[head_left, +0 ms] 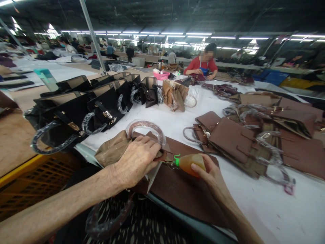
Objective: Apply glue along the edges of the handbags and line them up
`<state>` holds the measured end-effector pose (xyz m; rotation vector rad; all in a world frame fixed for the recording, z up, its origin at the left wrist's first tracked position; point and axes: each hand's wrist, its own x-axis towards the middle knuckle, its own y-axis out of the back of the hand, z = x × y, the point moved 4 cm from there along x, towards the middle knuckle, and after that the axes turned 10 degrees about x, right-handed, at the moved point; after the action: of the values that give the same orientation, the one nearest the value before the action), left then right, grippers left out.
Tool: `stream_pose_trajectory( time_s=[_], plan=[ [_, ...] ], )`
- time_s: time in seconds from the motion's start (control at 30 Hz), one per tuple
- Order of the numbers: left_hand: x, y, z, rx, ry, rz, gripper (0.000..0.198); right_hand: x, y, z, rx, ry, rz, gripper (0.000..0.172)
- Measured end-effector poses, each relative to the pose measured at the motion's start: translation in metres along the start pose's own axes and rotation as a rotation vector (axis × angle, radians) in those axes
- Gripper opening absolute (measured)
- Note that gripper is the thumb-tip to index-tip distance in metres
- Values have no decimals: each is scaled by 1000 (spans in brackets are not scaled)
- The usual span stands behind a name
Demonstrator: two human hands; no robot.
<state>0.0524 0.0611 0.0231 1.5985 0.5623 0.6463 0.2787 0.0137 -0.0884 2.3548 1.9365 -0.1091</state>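
left hand (137, 161): fingers pressed together and curled over the top flap of the brown bag (182, 189), holding it down just below its plastic-wrapped handle (146, 127)
right hand (210, 176): fingers wrapped round a squeeze bottle (191, 162) of amber liquid, its green nozzle pointing at the flap edge beside the left hand
brown bag location: flat on the near table (266, 210) edge, partly over the person's lap
progress: looks mid-step on this one bag; can't tell if any liquid is on it
black bags (101, 108): stand in a row at left, likely set aside
brown bags (254, 142): heaped at right, done or waiting unclear
co-worker (201, 64): seated far across the table
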Motion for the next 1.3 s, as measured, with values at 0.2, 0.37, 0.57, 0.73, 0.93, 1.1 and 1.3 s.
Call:
stream_pose_trajectory(
  time_s=[0.2,0.37,0.57,0.73,0.93,1.1,1.3],
  plan=[
    [2,0,-3,-22,11,-32,8,3,-2,3,-28,58,86,49],
    [3,1,-2,-31,13,-32,8,1,0,3,-39,64,89,50],
    [2,-1,-2,-42,-2,-29,8,-1,4,1,6,36,51,42],
    [0,0,-1,-43,6,-24,8,-1,-2,1,39,1,-21,40],
    [0,0,0,-36,5,-78,8,-6,-3,-3,54,-39,-77,38],
    [1,-2,-1,-26,10,-96,8,-15,-4,-9,65,-68,-119,38],
    [0,-4,-1,11,-4,-77,10,-27,-8,-13,72,-107,-130,40]
  ],
)
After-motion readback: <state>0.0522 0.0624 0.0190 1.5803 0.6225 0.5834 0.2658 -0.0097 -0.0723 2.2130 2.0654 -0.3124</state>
